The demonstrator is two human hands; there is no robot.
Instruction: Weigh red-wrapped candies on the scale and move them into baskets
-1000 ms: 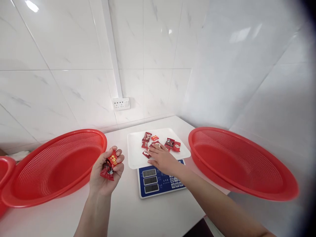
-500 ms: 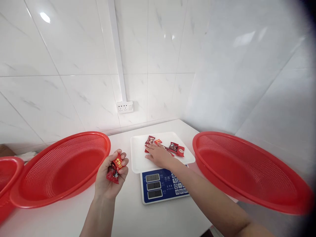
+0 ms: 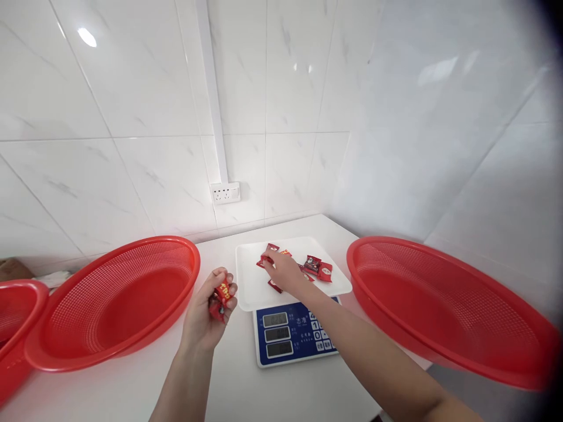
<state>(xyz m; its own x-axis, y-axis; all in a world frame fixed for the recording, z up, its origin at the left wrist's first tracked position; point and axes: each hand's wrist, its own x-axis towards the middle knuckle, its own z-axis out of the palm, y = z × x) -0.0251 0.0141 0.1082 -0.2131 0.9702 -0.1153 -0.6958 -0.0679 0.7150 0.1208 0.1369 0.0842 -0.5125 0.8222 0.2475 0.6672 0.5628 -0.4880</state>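
Observation:
My left hand [image 3: 210, 313] is curled shut around a few red wrapped candies [image 3: 221, 295], held above the table between the left basket and the scale. My right hand [image 3: 287, 271] reaches over the white tray [image 3: 253, 280] of a blue digital scale [image 3: 294, 336]. Its fingers pinch at a red candy [image 3: 265, 260] near the tray's back. Several more red candies [image 3: 318, 268] lie on the tray just right of that hand.
A big red mesh basket [image 3: 115, 299] sits left of the scale and another [image 3: 444, 308] to its right. A third red basket's rim [image 3: 20, 313] shows at the far left. White tiled walls meet in a corner behind, with a wall socket [image 3: 225, 192].
My right hand slid from the tray's front toward its back, and its fingers closed onto a candy. My left hand turned inward with its candies. The view shifted slightly.

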